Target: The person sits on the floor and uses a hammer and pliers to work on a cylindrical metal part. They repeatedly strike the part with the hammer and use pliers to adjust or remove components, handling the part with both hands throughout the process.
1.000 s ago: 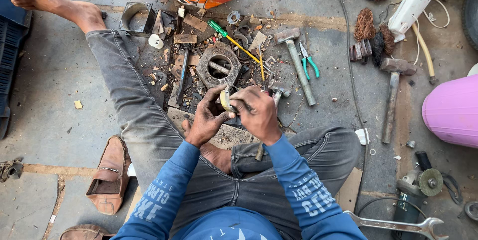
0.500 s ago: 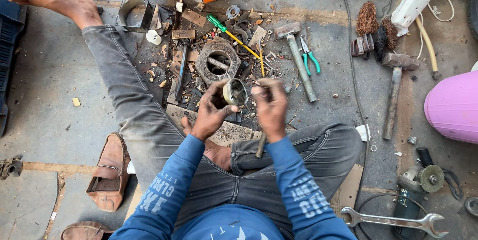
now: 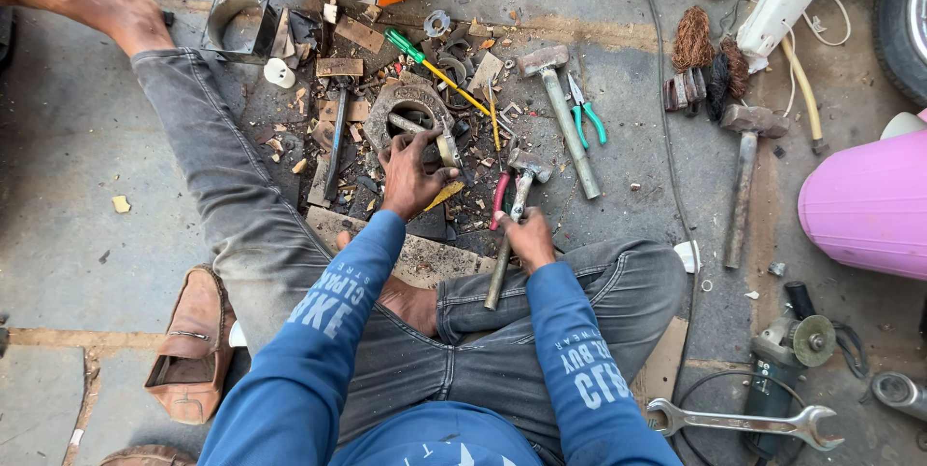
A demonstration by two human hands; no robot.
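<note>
Person sits on concrete floor (image 3: 87, 138), legs spread, blue sleeves, grey jeans. Far left: brown shoe (image 3: 188, 345) beside the left thigh. Upper left: open metal box frame (image 3: 237, 27), small white cap (image 3: 280, 73) near it. Centre pile of scrap and wood chips holds a round metal ring housing (image 3: 406, 113). Left hand (image 3: 410, 176) rests at the ring's lower edge, grip closed on a small metal cylinder (image 3: 448, 150), thumb side touching the ring. Green-handled screwdriver (image 3: 435, 68) lies diagonally just above. Right hand (image 3: 529, 239) sits near the right knee, grip wrapped around the handle of a small hammer (image 3: 512, 225), head up toward the pile; red-handled pliers (image 3: 499, 197) just beside it. Larger hammer (image 3: 565, 118) right of that, green pliers (image 3: 587, 113) beside it. Further right: another hammer (image 3: 744, 176), copper wire bundles (image 3: 693, 41), pink tub (image 3: 864, 205), angle grinder (image 3: 787, 355), spanner (image 3: 744, 420) at bottom right.
</note>
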